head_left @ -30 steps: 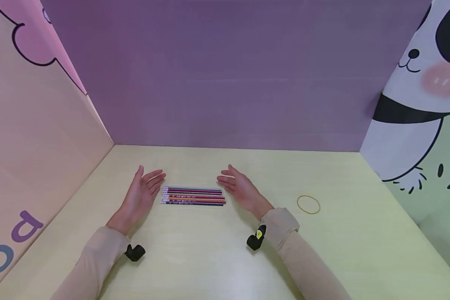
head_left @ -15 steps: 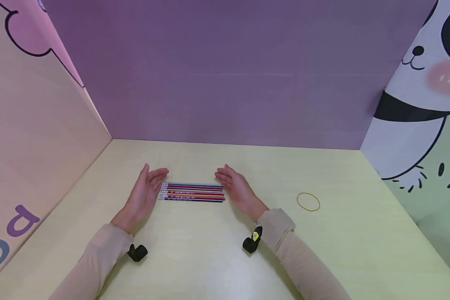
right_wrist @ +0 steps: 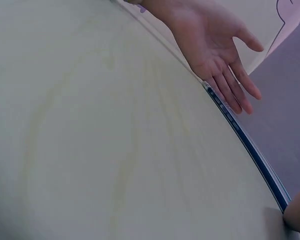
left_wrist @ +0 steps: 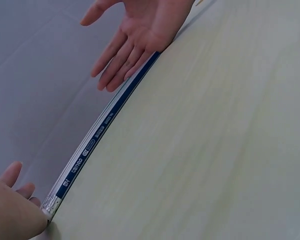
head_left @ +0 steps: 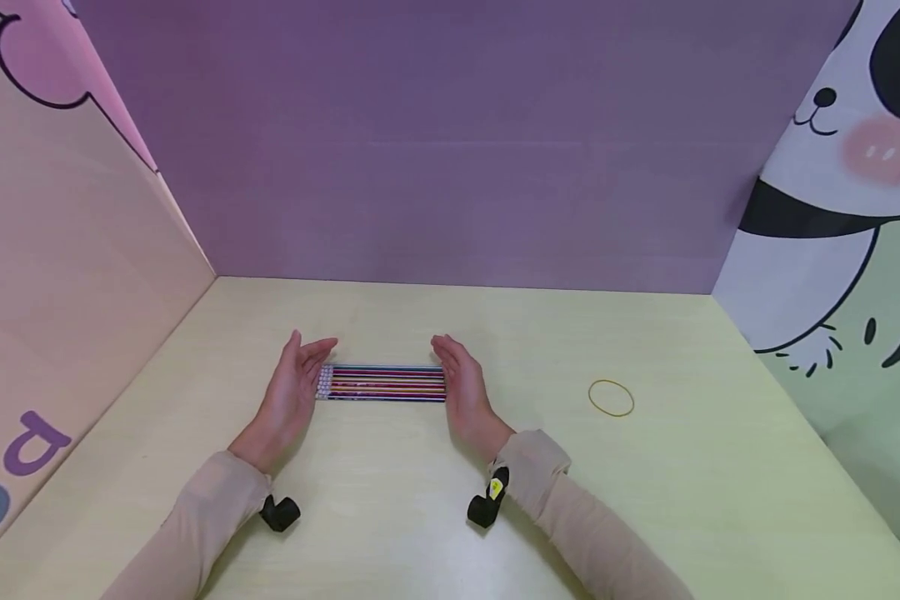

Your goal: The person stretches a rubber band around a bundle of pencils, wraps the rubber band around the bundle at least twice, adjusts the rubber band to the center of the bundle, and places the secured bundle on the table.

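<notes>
Several pencils [head_left: 386,383] lie side by side on the table in a flat row, their white eraser ends to the left. In the left wrist view the nearest pencil [left_wrist: 107,122] is dark blue with printed lettering. My left hand [head_left: 288,392] stands on edge with straight fingers, its palm against the eraser ends. At the opposite ends my right hand [head_left: 467,396] stands the same way, palm facing left, touching the tips. The pencils' ends line up evenly between the two palms.
A yellow rubber band [head_left: 611,398] lies on the pale table [head_left: 390,500] to the right of my right hand. A purple wall [head_left: 450,150] rises behind the table, with printed side walls left and right.
Both hands have come closer together, the right moving left onto the pencil tips and the left in against the erasers. The pencils' uneven ends are now level.
</notes>
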Demonstrator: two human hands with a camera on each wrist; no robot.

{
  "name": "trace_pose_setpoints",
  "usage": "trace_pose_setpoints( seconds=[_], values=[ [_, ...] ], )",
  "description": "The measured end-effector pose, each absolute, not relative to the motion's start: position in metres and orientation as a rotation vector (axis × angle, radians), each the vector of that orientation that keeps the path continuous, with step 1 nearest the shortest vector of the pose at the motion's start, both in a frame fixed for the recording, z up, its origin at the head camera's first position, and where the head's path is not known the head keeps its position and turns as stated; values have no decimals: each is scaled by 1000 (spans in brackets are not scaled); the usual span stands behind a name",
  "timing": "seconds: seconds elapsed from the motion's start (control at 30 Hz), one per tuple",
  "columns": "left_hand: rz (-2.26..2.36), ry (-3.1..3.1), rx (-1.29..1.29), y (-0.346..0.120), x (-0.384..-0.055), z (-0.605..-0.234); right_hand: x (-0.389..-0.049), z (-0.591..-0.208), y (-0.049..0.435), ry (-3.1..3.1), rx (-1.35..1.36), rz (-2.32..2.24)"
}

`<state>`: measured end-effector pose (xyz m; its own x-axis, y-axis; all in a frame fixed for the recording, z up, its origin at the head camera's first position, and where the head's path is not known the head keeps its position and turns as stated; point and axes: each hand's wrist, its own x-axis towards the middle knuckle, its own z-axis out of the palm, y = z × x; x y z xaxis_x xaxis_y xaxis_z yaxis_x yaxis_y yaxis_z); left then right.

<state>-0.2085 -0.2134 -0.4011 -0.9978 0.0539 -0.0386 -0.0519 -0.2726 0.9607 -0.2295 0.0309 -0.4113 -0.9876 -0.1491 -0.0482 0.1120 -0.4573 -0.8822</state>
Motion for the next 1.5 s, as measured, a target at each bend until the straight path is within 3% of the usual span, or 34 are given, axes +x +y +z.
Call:
trace_pose_setpoints(
  seconds=[0.5, 1.13, 1.3, 1.5],
  values=[
    [2599, 1494, -8, -234, -209, -395, -227, -409, 29, 1534, 38, -2634],
    [2402, 1692, -55, -233, -214, -387, -231, -402, 49, 1774, 25, -2496],
    [2036, 2100, 53, -241, -212, -371, -238, -392, 68, 2052, -66, -2153],
    [1294, 2655, 451, -248, -188, -336, -239, -382, 59, 2482, -546, -1326]
  ],
)
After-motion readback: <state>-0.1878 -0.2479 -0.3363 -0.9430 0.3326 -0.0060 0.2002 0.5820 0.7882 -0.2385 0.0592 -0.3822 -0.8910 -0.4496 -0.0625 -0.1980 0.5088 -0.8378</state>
